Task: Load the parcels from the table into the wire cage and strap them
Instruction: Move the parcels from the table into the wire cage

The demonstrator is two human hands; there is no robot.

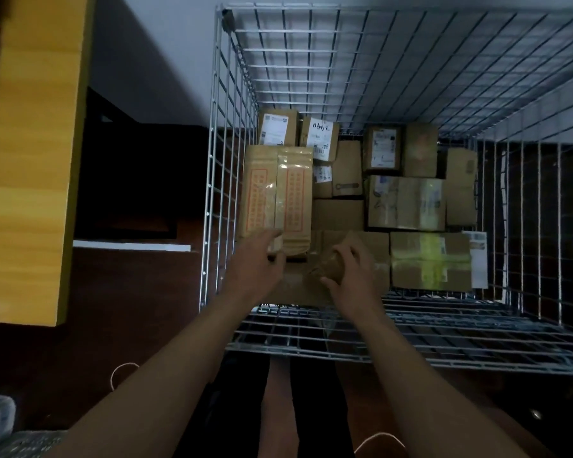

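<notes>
Your left hand (258,262) grips the orange-printed box (278,193) at 9 o'clock in the cage (232,160); your right hand (351,272) pinches a small packet (331,267), blurry and half covered.

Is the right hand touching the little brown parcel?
Touching. The head view shows the right hand with its fingers and thumb curled round the small brown parcel, with no gap between them.

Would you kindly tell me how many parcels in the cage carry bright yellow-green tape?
2: the front-right parcel with a taped cross, and the wide parcel just behind it. Others may lie hidden beneath.
</notes>
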